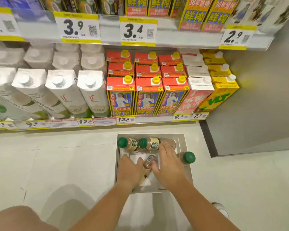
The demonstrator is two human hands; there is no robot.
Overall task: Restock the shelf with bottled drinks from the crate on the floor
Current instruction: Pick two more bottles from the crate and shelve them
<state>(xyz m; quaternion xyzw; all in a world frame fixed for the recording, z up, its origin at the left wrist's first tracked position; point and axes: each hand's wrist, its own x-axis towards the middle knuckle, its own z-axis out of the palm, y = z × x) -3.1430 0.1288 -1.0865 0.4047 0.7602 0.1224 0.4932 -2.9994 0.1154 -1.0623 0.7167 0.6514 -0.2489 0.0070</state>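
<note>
A: Reaching down with both bare arms into the crate (pixel 182 139), a shallow grey rectangular tray with straight smooth walls, on the glossy pale tiled floor (pixel 57 155) just in front of the bottom shelf (pixel 97 126).

B: Contents?

A: Clear plastic bottles of pale beige drink, round-bodied, with ribbed green screw caps. Two lie side by side along the far wall, the left far bottle (pixel 128 143) and the right far bottle (pixel 151 143), caps pointing left, round logo labels facing up. A third, the right-edge bottle (pixel 186 157), lies against the crate's right wall, cap to the right. A fourth, the centre bottle (pixel 148 161), lies between the hands, barcode side up (its cap is hidden).

B: Grip state?

A: Left hand (pixel 129 170): fingers (pixel 139 161) spread and curled loosely, touching the centre bottle's left flank, not closed round it. Right hand (pixel 169 165): open, palm down, thumb against the centre bottle's right side, fingertips (pixel 165 147) on the right far bottle's body. Neither hand has anything lifted.

B: Shelf?

A: Filled with matte cartons: white cartons (pixel 88 94) left, red-topped yellow-capped cartons (pixel 148 95) centre, a yellow carton (pixel 218 95) at the right end.
</note>
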